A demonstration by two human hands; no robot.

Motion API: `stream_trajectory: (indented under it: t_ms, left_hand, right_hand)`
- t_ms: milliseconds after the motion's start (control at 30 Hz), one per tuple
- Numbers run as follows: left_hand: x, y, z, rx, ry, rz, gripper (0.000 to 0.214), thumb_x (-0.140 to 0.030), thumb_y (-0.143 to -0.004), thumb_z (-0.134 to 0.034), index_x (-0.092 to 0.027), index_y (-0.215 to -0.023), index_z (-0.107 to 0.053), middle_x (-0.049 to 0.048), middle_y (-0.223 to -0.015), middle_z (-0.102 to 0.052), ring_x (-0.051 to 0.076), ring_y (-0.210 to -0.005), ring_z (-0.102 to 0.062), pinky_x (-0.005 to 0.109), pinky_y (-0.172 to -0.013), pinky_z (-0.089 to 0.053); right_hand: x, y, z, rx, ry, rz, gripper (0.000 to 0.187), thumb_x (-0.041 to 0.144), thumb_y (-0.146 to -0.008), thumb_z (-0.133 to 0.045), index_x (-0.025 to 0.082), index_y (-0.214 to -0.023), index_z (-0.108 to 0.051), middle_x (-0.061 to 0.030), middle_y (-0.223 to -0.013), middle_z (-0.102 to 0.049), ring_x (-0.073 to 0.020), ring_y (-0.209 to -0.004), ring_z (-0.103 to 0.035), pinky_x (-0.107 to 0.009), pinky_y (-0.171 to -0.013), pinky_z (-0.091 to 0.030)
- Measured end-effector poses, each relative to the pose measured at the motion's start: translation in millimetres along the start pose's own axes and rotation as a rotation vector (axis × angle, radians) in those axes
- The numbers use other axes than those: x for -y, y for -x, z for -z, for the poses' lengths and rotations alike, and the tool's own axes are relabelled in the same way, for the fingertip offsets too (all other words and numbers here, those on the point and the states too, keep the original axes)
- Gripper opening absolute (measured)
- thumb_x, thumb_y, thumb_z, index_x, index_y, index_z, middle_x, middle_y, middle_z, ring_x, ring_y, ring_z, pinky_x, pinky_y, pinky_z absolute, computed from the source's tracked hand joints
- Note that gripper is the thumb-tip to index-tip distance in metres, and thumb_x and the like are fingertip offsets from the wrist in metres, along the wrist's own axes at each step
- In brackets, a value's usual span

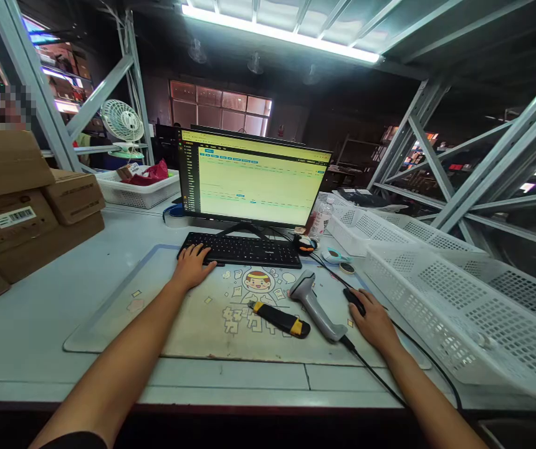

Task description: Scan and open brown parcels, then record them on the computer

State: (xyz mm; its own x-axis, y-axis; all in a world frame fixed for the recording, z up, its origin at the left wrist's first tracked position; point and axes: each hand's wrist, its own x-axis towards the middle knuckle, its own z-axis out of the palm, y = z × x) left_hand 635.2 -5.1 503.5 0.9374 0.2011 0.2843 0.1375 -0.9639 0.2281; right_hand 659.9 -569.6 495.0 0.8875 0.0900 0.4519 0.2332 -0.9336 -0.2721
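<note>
A printed desk mat [207, 324] spreads near, a lit monitor [258, 178] beyond it, a black keyboard [253, 252] at the monitor's foot. The left hand [192, 267], fingers apart, rests on the keyboard's left end. Right of centre lies a grey scanner [317, 305], a black-and-yellow cutter [278, 319] left of it. Farther right, the right hand [374, 319] seems clasped over a partly hidden black mouse [352, 300].

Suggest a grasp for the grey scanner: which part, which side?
Likely mid-way along the slim handle, from above and the right, with the right hand once off the mouse. The scanner slants toward that side; its head is bulkier, and the utility knife lies left.
</note>
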Motion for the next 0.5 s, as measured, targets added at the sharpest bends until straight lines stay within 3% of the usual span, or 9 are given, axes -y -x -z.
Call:
stream_trajectory:
  t_ms: [500]
  left_hand:
    - [-1.2,0.7,0.7,-0.009,-0.017,-0.008,0.064,-0.054,-0.103,-0.047,-0.022,-0.158,-0.056,0.0111,-0.171,-0.044,0.039,-0.159,-0.036,0.056,-0.132,-0.025]
  right_hand:
    - [-3.1,0.1,-4.1,-0.018,-0.010,0.014,0.054,0.047,-0.097,-0.047,0.023,-0.140,-0.069,-0.0141,-0.149,-0.064,-0.0312,-0.135,-0.063,-0.052,-0.121,-0.048]
